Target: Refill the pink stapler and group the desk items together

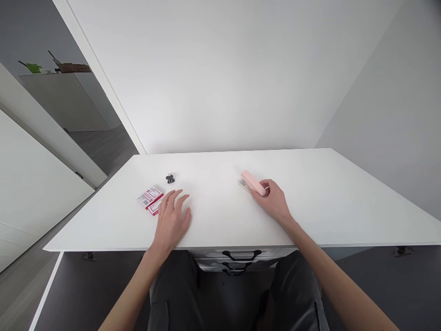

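Note:
On the white desk, my right hand (274, 201) grips the near end of a pink bar-shaped object (252, 181) between thumb and fingers. Its exact kind does not show. Partly under the bar lies a small beige paper (244, 184) with a printed square code. My left hand (172, 219) is empty, fingers spread and slightly bent, low over the desk to the left. Beside its fingertips are red-and-white printed labels (150, 196) with a barcode; the lower one is partly hidden by the hand. Small black pieces with a silver tip (170, 178) lie farther back.
The white desk (213, 225) meets a white wall (220, 82) at its back edge. Drawers with black handles (241, 255) sit below the front edge, between my knees. Left of the wall is an opening onto another room with a cabinet (65, 99) holding several items.

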{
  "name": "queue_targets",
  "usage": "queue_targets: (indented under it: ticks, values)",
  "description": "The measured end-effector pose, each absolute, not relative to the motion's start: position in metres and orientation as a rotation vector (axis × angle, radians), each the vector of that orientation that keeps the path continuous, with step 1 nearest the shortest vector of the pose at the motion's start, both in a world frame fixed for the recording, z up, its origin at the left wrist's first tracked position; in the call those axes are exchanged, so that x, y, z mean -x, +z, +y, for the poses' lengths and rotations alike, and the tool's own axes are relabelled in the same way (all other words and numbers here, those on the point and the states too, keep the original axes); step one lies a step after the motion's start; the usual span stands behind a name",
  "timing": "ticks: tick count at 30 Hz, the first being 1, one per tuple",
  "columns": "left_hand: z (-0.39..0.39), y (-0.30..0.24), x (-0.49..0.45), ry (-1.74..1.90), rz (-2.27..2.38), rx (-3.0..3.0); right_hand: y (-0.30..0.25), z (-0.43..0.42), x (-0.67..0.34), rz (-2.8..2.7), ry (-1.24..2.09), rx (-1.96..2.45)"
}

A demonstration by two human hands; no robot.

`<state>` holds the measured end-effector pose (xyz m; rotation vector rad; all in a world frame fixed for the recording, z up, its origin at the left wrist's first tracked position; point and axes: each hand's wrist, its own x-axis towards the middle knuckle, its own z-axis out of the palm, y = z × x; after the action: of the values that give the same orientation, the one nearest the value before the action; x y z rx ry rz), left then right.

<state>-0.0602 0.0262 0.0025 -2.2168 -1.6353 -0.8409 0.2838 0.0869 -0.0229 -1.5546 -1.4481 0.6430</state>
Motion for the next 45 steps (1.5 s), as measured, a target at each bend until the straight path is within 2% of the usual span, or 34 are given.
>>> queue_targets:
  ticks: [10,25,36,45]
  values:
    - [0.001,0.001,0.106,-0.873,-1.877,1.925,-0.02,0.071,-0.279,-1.501,0.629,1.614]
    - [-0.001,0.005,0.104,-0.89,-2.024,2.085,-0.021,0.071,-0.279,-1.552,0.669,1.612]
    - [0.016,0.006,0.095,-0.718,-1.573,2.494,-0.015,0.067,-0.277,-1.614,0.758,1.504]
    - [0.055,0.02,0.056,-0.627,-1.629,2.834,-0.015,0.07,-0.279,-1.427,0.836,1.386]
